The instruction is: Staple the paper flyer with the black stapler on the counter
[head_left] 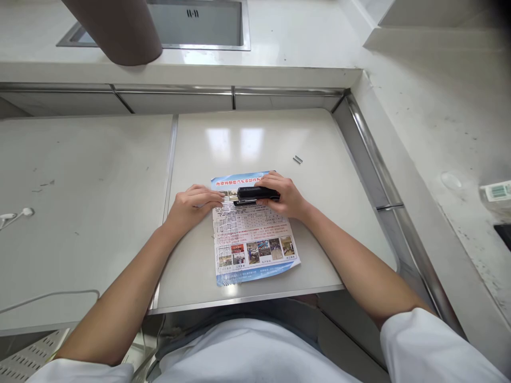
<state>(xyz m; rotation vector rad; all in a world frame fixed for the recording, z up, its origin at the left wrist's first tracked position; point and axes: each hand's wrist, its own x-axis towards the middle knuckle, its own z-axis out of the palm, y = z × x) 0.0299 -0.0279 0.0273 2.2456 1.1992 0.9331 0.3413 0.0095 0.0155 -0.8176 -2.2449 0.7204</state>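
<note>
A printed flyer point(255, 234) with blue borders, Chinese text and small photos lies on the white table. Many fine metallic lines, apparently staples, run down its left side. My right hand point(281, 194) is closed around a black stapler point(251, 192), which lies crosswise over the upper part of the flyer with its front end pointing left. At the flyer's upper left edge, my left hand point(195, 205) has its fingers together and holds the paper, fingertips just short of the stapler's front. The undersides of both hands are hidden.
Two small staple strips point(297, 159) lie beyond the flyer to the right. White earphones point(18, 215) and a cable point(51, 295) are on the left table section. A brown cylinder point(123, 37) stands before the sink point(199, 26). Raised counters border the far and right sides.
</note>
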